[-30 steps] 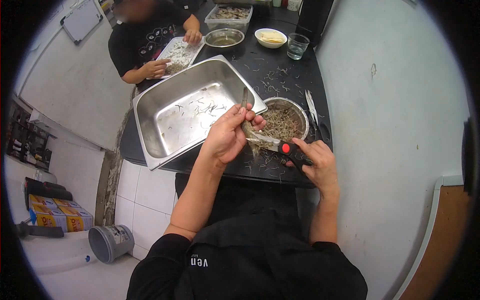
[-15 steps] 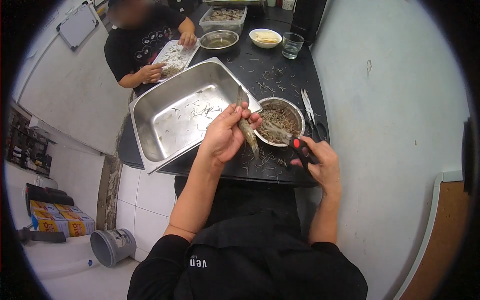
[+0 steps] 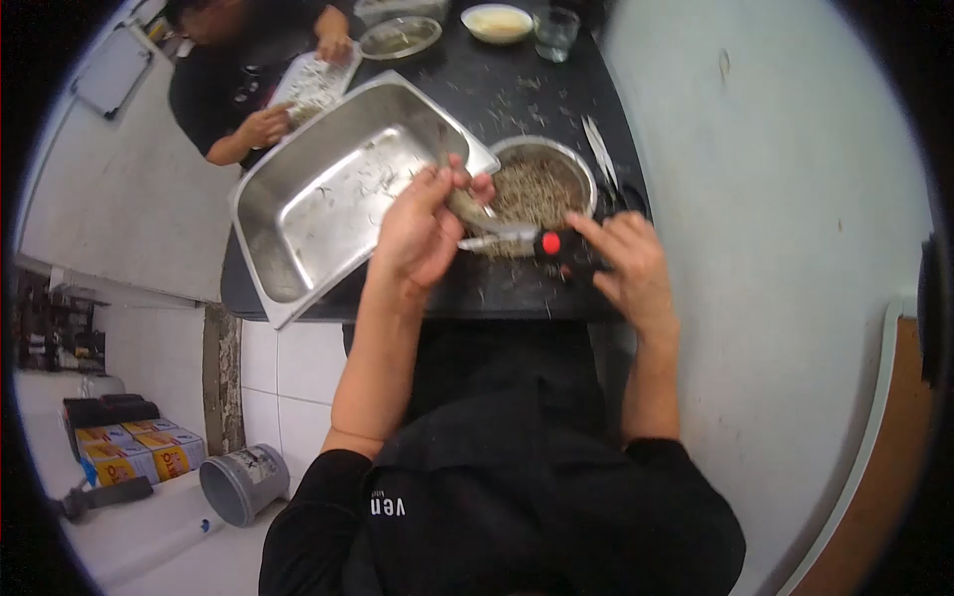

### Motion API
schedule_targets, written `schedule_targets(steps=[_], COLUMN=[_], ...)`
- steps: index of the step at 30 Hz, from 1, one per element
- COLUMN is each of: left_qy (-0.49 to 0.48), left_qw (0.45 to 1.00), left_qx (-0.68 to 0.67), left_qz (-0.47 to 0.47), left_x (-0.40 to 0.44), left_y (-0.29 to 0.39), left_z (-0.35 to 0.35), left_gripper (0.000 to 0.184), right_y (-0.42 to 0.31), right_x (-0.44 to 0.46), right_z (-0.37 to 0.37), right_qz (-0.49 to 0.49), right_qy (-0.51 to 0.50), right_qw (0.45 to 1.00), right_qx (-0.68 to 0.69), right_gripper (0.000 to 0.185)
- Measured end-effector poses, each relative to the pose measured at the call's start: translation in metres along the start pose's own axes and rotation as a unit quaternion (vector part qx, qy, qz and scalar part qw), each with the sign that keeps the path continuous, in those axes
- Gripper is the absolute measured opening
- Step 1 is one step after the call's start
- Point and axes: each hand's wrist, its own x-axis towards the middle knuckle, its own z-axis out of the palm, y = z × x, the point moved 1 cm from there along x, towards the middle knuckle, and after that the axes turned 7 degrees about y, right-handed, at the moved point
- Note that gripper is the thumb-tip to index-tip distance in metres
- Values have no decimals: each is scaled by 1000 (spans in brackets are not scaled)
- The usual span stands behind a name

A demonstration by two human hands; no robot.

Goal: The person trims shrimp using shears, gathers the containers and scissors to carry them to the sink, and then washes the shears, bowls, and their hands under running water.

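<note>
My left hand [image 3: 425,223] holds a shrimp [image 3: 471,211] in its fingertips; the shrimp is blurred by motion. With my right hand [image 3: 634,260] I grip black-handled scissors [image 3: 551,243] that have a red pivot. Their blades are parted and reach left to the shrimp's lower end; whether they touch it I cannot tell. Just behind the scissors stands a round metal bowl [image 3: 590,177] full of thin shrimp trimmings [image 3: 537,189]. A deep steel pan [image 3: 273,230] sits left of my left hand, with a few trimmings on its bottom.
Another pair of scissors [image 3: 600,151] lies right of the bowl. Farther back are a white bowl [image 3: 497,35], a glass [image 3: 556,38] and a metal bowl [image 3: 400,52]. At the left, a co-worker [image 3: 238,74] handles bits on a white tray [image 3: 333,79]. A wall [image 3: 765,199] borders the right.
The scissors have swung left and forward from over the bowl to the shrimp's lower end. The whole view has shifted, so the table items appear higher.
</note>
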Motion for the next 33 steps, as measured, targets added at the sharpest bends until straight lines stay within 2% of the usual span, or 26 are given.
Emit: schedule_targets(steps=[3, 8, 15, 17, 21, 23, 27, 33], left_qy=[-9, -44, -18, 2, -14, -37, -84, -69], left_qw=[999, 999, 1000, 999, 998, 994, 987, 989], left_qx=[38, -3, -4, -26, -60, -93, -121, -116], left_qz=[0, -32, -19, -20, -10, -35, -57, -54], left_x=[2, 0, 5, 5, 2, 2, 3, -2], left_y=[-4, -10, -9, -4, 3, 5, 9, 11], left_z=[-6, -3, 1, 4, 4, 2, -3, -2], left_gripper=[20, 21, 18, 19, 19, 19, 20, 20], right_y=[3, 9, 17, 22, 8, 8, 5, -2], right_x=[-7, -18, -19, -18, -3, -4, -5, 2], right_z=[4, 4, 6, 7, -5, -4, 2, 3], right_qz=[12, -3, -16, 53, 40, 40, 4, -16], right_qy=[4, 27, 34, 21, 70, 35, 23, 32], right_qw=[1000, 999, 999, 998, 994, 997, 998, 999], right_qx=[-1, -21, -26, 29, 77, 64, 66, 21], right_gripper=[67, 67, 63, 65, 67, 73, 70, 64])
